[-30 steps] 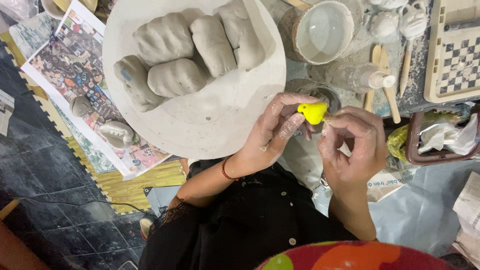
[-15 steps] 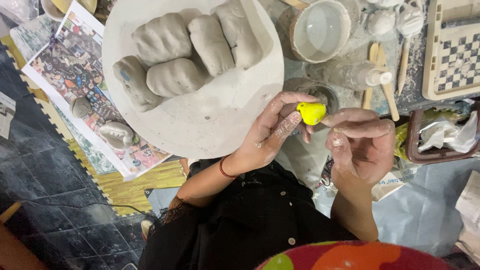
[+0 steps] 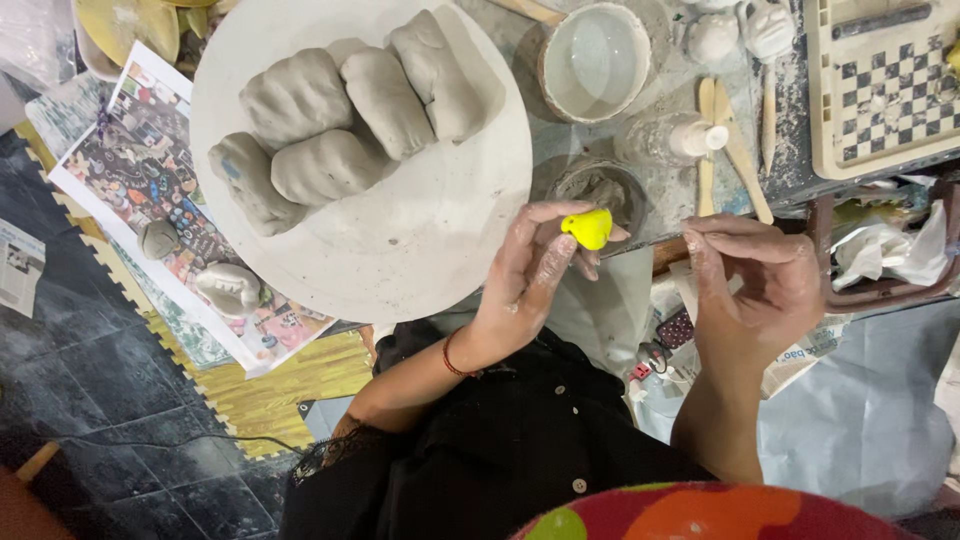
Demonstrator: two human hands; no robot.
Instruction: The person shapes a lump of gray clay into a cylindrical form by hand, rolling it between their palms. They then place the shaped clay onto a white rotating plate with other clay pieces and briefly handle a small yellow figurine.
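My left hand (image 3: 525, 285) is raised over the table edge and pinches a small bright yellow clay piece (image 3: 590, 228) at its fingertips. A red thread circles that wrist. My right hand (image 3: 760, 290) hovers a short way to the right of the yellow piece, apart from it. Its thumb and fingers are drawn together, and I see nothing between them. Both hands are dusted with pale clay. Just behind the yellow piece stands a small cup of grey slip (image 3: 600, 190).
A round white board (image 3: 430, 250) carries several grey clay lumps (image 3: 330, 120). Behind it are a white bowl (image 3: 595, 50), a small plastic bottle (image 3: 670, 140), wooden modelling sticks (image 3: 735, 150) and a checkered tray (image 3: 885, 85). Left, a printed sheet (image 3: 150, 170) holds a clay ball (image 3: 158, 238).
My right hand has let go of the yellow piece and drawn away to the right. My left hand still holds the piece in about the same place.
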